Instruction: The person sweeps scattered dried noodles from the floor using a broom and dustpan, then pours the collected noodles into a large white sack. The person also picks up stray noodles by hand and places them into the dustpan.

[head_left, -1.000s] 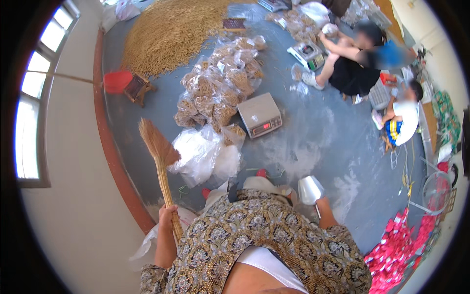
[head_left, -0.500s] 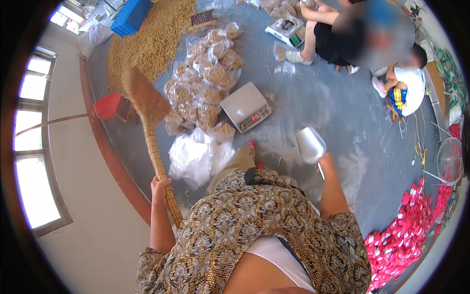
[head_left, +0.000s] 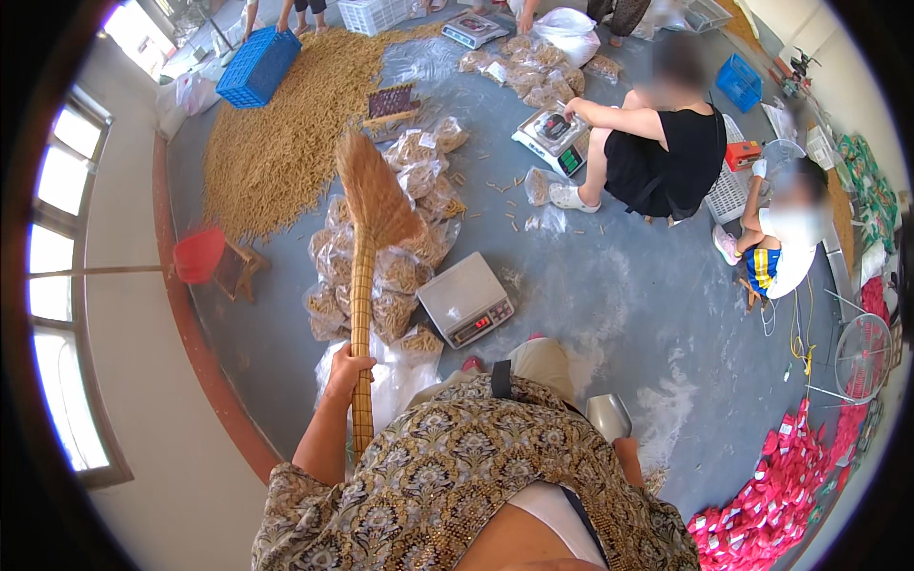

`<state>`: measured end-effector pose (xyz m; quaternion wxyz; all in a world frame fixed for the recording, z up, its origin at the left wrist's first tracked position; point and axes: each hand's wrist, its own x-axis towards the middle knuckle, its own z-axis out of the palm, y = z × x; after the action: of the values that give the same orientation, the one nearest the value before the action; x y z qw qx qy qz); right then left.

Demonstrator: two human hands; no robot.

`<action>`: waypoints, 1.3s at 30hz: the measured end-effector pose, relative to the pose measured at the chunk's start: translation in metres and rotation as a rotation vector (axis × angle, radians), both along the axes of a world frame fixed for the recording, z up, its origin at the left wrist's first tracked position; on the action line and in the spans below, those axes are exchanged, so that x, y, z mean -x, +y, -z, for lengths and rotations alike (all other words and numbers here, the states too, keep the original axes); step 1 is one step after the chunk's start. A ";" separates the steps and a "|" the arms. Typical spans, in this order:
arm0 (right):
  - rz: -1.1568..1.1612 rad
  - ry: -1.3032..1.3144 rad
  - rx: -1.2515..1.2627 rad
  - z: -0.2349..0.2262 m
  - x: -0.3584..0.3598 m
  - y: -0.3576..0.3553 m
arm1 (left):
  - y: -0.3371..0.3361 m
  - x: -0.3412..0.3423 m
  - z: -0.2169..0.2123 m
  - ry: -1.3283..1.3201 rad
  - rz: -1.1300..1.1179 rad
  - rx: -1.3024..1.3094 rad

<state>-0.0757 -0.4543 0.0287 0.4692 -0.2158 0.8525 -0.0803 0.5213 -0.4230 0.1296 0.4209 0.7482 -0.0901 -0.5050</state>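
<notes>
My left hand (head_left: 348, 371) is wrapped round the bound handle of a straw broom (head_left: 363, 276). The broom is held up with its bristles away from me, in front of clear bags of short brown stick-like pieces (head_left: 395, 316). Low at my right side, my right hand (head_left: 626, 449) is closed on a silver metal scoop (head_left: 607, 417); my body and sleeve partly cover that arm. A digital scale (head_left: 466, 297) with a bare plate stands on the floor ahead, beside the bags. Empty-looking clear plastic bags (head_left: 390, 385) lie behind my left hand.
A large heap of brown sticks (head_left: 286, 124) spreads at far left, with a blue crate (head_left: 259, 68) on it. A red dustpan (head_left: 198, 255) stands by the left wall. Two people sit at right, one by another scale (head_left: 554, 135). Pink packets (head_left: 762, 495) are piled at lower right.
The broom has swung right and stands more upright in view. The scoop has come down closer to my body. My view now takes in more of the far room.
</notes>
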 end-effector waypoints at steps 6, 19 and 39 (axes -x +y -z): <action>-0.067 -0.029 -0.127 0.021 0.009 -0.112 | -0.121 0.014 -0.024 0.050 -0.085 0.283; -0.393 -0.126 0.098 -0.003 0.008 -0.515 | -0.299 0.098 -0.008 0.014 -0.096 -0.189; -0.362 -0.546 0.223 -0.010 -0.201 -0.709 | -0.512 0.007 0.008 0.005 -0.125 -0.194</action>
<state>0.1251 -1.1634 0.0385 0.6603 -0.3841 0.6293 -0.1430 0.5140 -0.9352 0.1211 0.3776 0.7881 0.0072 -0.4860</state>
